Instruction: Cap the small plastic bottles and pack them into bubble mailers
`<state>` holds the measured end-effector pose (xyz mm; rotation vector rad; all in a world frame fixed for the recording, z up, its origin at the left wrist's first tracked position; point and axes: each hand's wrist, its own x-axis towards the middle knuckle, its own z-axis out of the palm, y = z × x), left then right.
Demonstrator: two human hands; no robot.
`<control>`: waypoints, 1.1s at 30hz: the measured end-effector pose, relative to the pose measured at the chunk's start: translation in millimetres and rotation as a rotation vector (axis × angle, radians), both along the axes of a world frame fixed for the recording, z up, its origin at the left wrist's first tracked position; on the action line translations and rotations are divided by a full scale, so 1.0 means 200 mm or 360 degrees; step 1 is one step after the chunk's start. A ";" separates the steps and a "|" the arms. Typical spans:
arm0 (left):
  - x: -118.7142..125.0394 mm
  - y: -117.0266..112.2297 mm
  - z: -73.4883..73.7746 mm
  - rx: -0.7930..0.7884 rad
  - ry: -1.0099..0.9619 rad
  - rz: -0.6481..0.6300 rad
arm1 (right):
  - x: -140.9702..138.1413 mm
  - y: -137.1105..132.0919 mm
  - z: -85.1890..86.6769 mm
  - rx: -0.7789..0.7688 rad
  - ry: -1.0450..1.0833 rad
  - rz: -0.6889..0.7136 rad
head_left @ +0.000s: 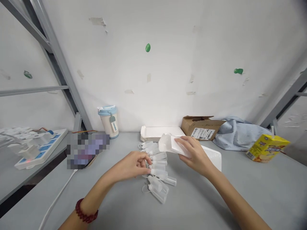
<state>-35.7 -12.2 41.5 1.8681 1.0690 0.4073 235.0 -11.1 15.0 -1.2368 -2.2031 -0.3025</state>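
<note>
Carefully now: the bottles (158, 173) lie close together in a rough row on the tabletop (192, 207), caps mostly toward your left hand (134, 164), so pulling at one could roll or drag its neighbours. Thin loops among them could snag and cause the same. The white box (169, 143) looks thin-walled; too hard a squeeze from your right hand (193, 153) might buckle it, and a dip of its end could knock the nearest bottles. Your right forearm crosses a white tray (214, 157), which a low elbow might nudge.

Your left hand reaches in from the side, thumb and forefinger bent toward each other with a small gap between their tips, right at the caps midway along the row; I can't tell whether those fingers grip a bottle or only touch it. Your right hand angles in palm down, fingers closed around the box, which seems raised beside the row's far part, its end pointing left.
</note>
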 end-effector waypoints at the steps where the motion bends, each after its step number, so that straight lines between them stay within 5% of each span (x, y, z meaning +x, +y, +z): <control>1: 0.00 0.00 0.00 0.0031 0.0056 -0.0024 | 0.00 0.00 0.00 -0.0010 -0.0002 0.0001; 10: 0.03 0.00 -0.07 0.0297 0.0285 -0.0071 | -0.03 -0.01 0.00 -0.0056 -0.0011 0.0014; 26: 0.01 0.01 -0.11 0.0058 0.0286 -0.0037 | -0.04 -0.01 -0.02 -0.0063 0.0005 0.0018; 33: -0.01 0.03 -0.07 -0.0026 0.0346 0.0263 | -0.04 -0.01 -0.02 -0.0047 0.0018 0.0018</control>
